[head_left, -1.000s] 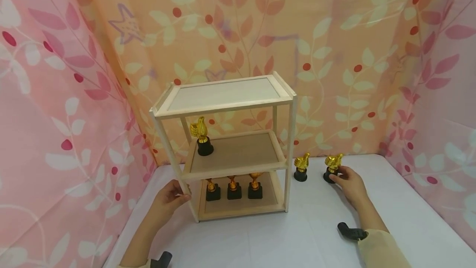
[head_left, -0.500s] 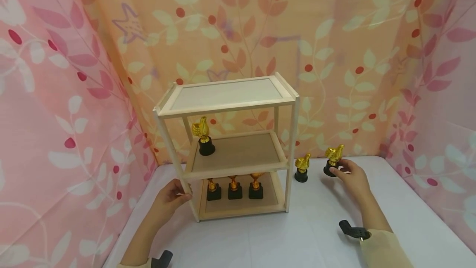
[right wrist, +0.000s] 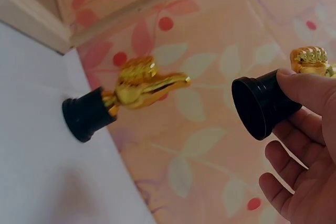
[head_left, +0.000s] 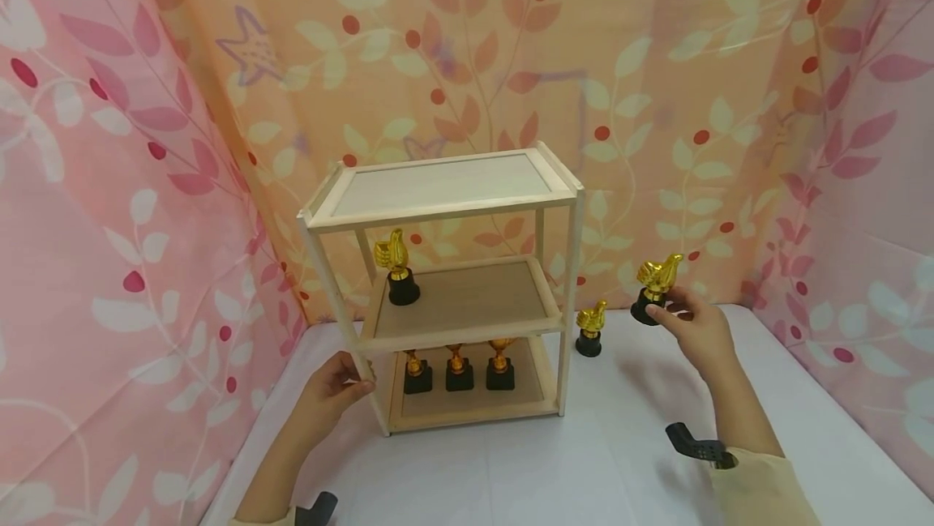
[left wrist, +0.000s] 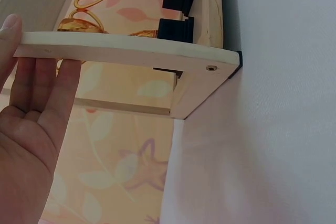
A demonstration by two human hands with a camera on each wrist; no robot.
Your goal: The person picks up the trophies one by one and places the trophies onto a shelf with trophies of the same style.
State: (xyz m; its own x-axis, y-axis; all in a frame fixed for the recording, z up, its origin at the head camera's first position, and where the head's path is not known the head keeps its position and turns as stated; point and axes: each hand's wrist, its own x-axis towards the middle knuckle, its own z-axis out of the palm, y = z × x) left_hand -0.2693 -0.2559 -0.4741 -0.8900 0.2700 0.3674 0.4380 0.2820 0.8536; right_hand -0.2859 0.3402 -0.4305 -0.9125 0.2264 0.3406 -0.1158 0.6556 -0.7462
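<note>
My right hand [head_left: 696,331] pinches the black base of a gold thumbs-up trophy [head_left: 659,275], held upright above the table. In the right wrist view the thumb and fingers grip that black base [right wrist: 262,103]. To its left a second thumbs-up trophy [head_left: 590,330] stands on the table beside the shelf. My left hand [head_left: 332,396] grips the front left post of the wooden shelf [head_left: 452,338]; in the left wrist view the fingers [left wrist: 65,85] curl behind that post. A third thumbs-up trophy [head_left: 402,287] stands at the left of the middle tier.
On the bottom tier stand three cup trophies [head_left: 460,376] with dark square bases, their tops partly hidden by the middle tier. The shelf's top panel [head_left: 441,183] is pale. A white cloth covers the table [head_left: 503,477], with patterned curtains [head_left: 642,88] behind and at both sides.
My right hand has raised the thumbs-up trophy off the table, higher in the later frames. The left hand stays on the shelf post.
</note>
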